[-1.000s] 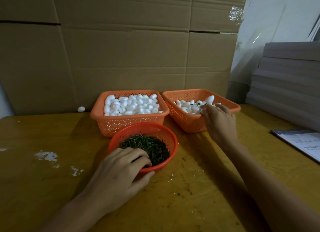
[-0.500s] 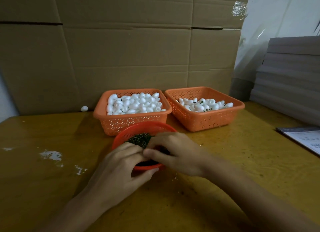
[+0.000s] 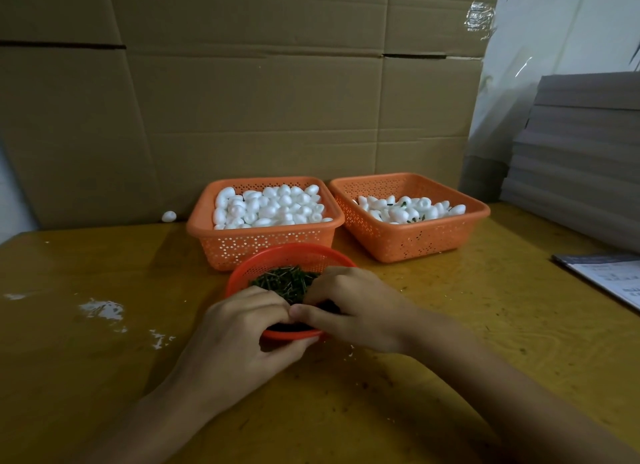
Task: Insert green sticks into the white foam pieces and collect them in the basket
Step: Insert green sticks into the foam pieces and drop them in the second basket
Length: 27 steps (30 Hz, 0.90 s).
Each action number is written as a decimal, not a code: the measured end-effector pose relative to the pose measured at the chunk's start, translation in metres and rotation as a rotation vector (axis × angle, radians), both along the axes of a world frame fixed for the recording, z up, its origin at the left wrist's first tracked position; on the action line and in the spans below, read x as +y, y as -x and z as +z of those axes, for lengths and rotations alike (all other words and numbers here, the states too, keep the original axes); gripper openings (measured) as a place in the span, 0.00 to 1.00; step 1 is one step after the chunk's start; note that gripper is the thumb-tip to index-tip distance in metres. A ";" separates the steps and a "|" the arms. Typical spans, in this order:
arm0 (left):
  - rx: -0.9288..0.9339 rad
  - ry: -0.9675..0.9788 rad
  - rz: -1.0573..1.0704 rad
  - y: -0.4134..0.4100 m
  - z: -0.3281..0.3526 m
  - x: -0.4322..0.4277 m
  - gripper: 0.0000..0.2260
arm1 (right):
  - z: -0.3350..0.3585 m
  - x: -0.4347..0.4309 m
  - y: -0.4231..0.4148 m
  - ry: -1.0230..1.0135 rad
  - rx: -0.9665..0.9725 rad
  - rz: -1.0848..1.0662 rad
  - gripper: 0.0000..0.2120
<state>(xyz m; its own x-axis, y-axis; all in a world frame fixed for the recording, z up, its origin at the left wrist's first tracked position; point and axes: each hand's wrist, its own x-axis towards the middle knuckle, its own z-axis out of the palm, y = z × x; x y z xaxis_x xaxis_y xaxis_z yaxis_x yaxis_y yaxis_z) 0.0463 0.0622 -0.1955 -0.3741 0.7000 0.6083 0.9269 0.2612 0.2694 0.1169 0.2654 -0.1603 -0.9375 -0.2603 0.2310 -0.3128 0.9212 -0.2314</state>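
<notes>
A round red bowl (image 3: pixel 287 253) of green sticks (image 3: pixel 282 283) stands on the table in front of me. My left hand (image 3: pixel 239 332) grips its near rim, fingers curled over the edge and thumb under it. My right hand (image 3: pixel 353 306) reaches into the bowl from the right. Its thumb and curled fingers pinch together in the stick pile, touching the left fingertips, and the fingertips are hidden. Behind the bowl, the left orange basket (image 3: pixel 270 250) is heaped with plain white foam pieces (image 3: pixel 270 205). The right orange basket (image 3: pixel 415 244) holds foam pieces with green sticks (image 3: pixel 408 211).
One loose foam piece (image 3: pixel 169 216) lies by the cardboard wall (image 3: pixel 259 117) at the back. Grey boards (image 3: pixel 585 159) are stacked at the right, with a printed sheet (image 3: pixel 613 278) on the table in front of them. White scuffs (image 3: pixel 102 309) mark the yellow table (image 3: pixel 485 325) at the left.
A second ago my right hand was at the right basket; it has come back to the red bowl beside my left hand. My left hand has stayed on the bowl's rim.
</notes>
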 end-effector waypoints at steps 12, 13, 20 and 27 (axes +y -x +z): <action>-0.143 -0.084 -0.128 0.032 0.036 -0.004 0.22 | 0.001 -0.001 0.000 -0.067 -0.073 -0.003 0.22; -0.103 -0.109 -0.049 0.036 0.044 0.003 0.20 | 0.001 0.000 0.000 -0.071 -0.069 -0.005 0.22; -0.168 0.333 0.400 0.107 0.083 0.074 0.20 | 0.000 -0.003 -0.002 -0.098 -0.043 -0.021 0.23; -0.381 0.603 0.546 0.142 0.067 0.104 0.31 | -0.003 -0.004 0.000 -0.109 -0.049 -0.029 0.25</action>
<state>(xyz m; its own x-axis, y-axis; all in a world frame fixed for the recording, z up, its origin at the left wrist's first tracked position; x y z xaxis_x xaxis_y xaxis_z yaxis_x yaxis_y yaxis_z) -0.0955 0.1662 -0.1288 -0.8499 0.5256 -0.0382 0.5077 0.8360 0.2080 0.1167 0.2617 -0.1632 -0.9544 -0.2540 0.1567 -0.2765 0.9502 -0.1438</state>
